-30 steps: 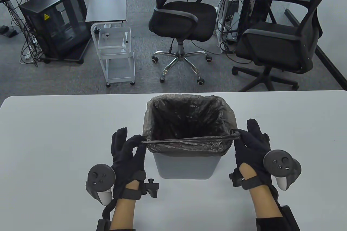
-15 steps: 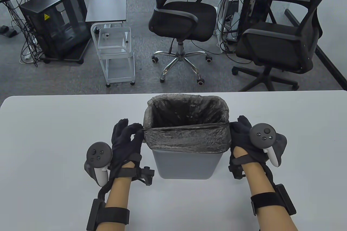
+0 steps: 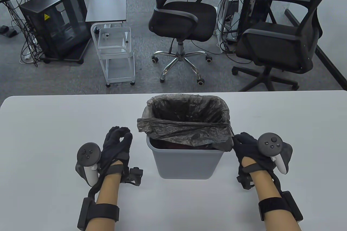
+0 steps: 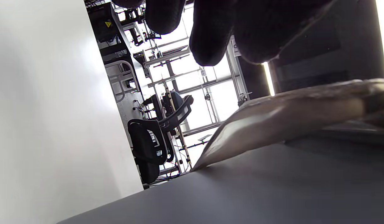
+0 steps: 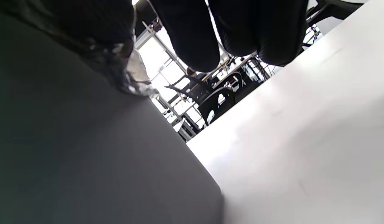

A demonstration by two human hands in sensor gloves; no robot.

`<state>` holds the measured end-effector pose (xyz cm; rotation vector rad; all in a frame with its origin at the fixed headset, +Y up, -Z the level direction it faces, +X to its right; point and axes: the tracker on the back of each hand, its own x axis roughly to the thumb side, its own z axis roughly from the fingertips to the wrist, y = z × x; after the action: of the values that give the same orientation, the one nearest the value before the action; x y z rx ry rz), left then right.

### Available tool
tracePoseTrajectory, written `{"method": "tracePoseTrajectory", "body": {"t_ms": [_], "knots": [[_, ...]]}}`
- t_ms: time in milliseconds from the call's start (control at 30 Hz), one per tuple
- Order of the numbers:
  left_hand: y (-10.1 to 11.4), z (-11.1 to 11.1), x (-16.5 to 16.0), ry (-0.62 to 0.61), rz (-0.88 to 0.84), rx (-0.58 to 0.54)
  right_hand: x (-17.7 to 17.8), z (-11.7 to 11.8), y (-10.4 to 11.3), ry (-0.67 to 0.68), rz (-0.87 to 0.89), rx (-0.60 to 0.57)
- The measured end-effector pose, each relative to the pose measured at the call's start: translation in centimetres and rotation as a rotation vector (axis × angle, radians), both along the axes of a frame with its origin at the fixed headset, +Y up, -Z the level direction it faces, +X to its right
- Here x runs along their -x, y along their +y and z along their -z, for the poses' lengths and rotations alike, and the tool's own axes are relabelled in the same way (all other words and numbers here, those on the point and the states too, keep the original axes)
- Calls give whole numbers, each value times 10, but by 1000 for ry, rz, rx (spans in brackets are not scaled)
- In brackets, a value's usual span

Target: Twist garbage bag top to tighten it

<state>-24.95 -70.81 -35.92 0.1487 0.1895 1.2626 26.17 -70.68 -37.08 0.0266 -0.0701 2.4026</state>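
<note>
The bin [image 3: 187, 160] is standing on the table [image 3: 54, 122], and the garbage bag [image 3: 187, 130] is sitting in it with its near edge pulled loose. The right hand [image 3: 248, 147] is pinching the bag's near right corner. The left hand [image 3: 116, 144] is hanging beside the bin, fingers curled, holding nothing. It should probably take the near left corner, gather the top together, then twist evenly without tearing.

Crinkled glossy plastic bag [image 3: 187, 130] — smooth matt bin [image 3: 187, 164], table [image 3: 54, 139]
</note>
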Motion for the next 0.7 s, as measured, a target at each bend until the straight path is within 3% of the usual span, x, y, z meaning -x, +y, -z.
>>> {"method": "tracePoseTrajectory", "body": {"t_ms": [100,167,267,433,567,700], "knots": [[4,4,5,-10,-17,47,-10,0,-9,39,-54,40],[10,9,6,-37,-50,69,-16,2,-16,82,29,66],[20,18,3,-112,-90,115,-23,7,-24,161,270,110],[27,37,-10,-251,-124,292,-29,19,-33,101,839,252],[26,48,-24,-404,-241,429,-24,32,-31,5,997,305],[32,57,-27,-364,-287,397,-12,45,-23,-31,1122,357]]}}
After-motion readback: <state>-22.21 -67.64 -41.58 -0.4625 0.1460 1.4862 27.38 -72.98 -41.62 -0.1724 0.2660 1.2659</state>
